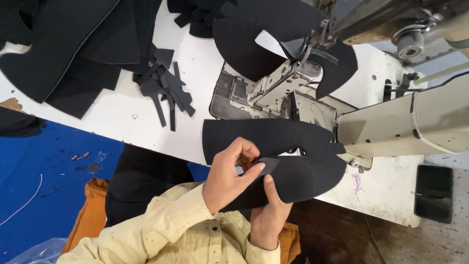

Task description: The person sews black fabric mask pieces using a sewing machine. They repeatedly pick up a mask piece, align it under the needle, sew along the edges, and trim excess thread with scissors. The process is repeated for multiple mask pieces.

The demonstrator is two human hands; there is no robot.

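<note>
Near the front edge of the white table (122,110), from the head view: 2 hands pinching 1 small black tab (268,165) against a large curved black fabric piece (293,161). Left hand (229,176) curled over the top, fingers narrow and closed on the tab; right hand (269,215) beneath, thumb up, gripping the same fabric piece. Fabric piece draped over the table edge, its right end just beside the cream sewing machine (391,122). Farther left, loose black strips (166,88); far left, stacked black sheets (73,44). Right and near, dark phone (433,193).
</note>
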